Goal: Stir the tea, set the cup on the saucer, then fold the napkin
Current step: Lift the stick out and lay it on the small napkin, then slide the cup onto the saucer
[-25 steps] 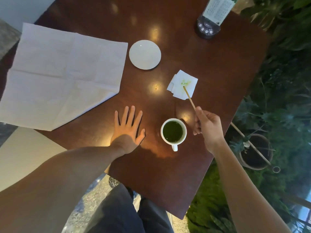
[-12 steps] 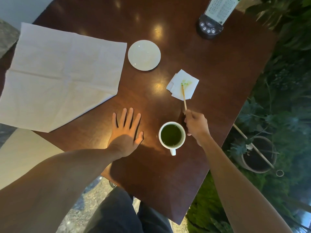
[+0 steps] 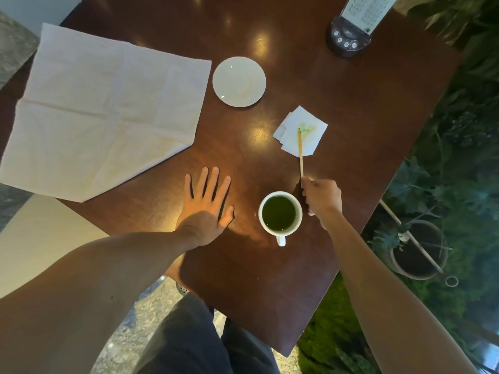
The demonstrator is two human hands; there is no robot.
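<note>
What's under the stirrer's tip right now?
The wooden stirrer's tip lies on a small folded tissue with green stains. The right hand grips its other end, which is hidden.

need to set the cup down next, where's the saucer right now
In the head view the saucer sits bare toward the table's far side, between the large napkin on its left and the small stained tissue.

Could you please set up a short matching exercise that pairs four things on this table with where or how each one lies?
Things:
1. cup
2. saucer
3. large napkin
4. stir stick

States:
A. spread open, unfolded, at the table's left
B. bare, nothing on it
C. full of green tea, on the table between the hands
D. tip on the small stained tissue, other end in the right hand

Pairs: 1-C, 2-B, 3-A, 4-D
</note>
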